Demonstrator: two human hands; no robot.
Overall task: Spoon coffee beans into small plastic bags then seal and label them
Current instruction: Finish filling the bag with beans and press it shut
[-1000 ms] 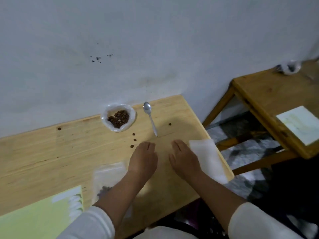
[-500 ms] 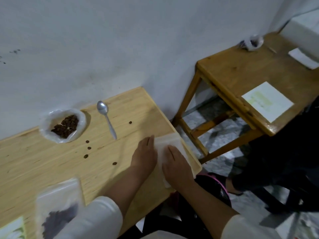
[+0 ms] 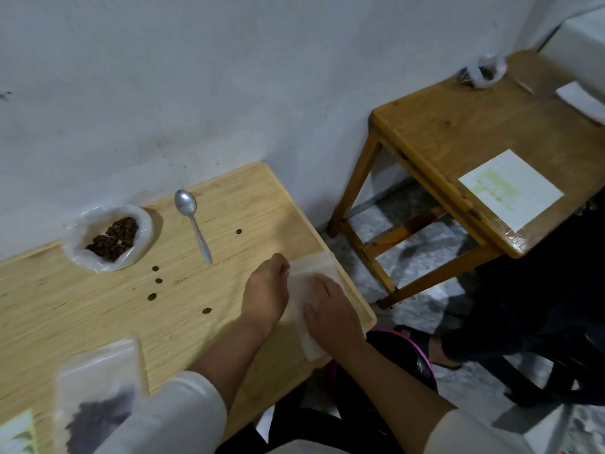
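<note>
Spoon [image 3: 193, 224] (loose beans [image 3: 157, 281] nearby) beside bean bag [image 3: 109, 237].

Silver spoon [image 3: 191, 224], dark-brown beans [image 3: 113, 239]

Plain home room, scuffed white wall [image 3: 229, 77], two wooden tables [image 3: 82, 316], stone-patterned floor [image 3: 422, 306]

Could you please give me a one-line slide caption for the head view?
Both hands, left hand and right hand, on an empty plastic bag; spoon idle.
</note>
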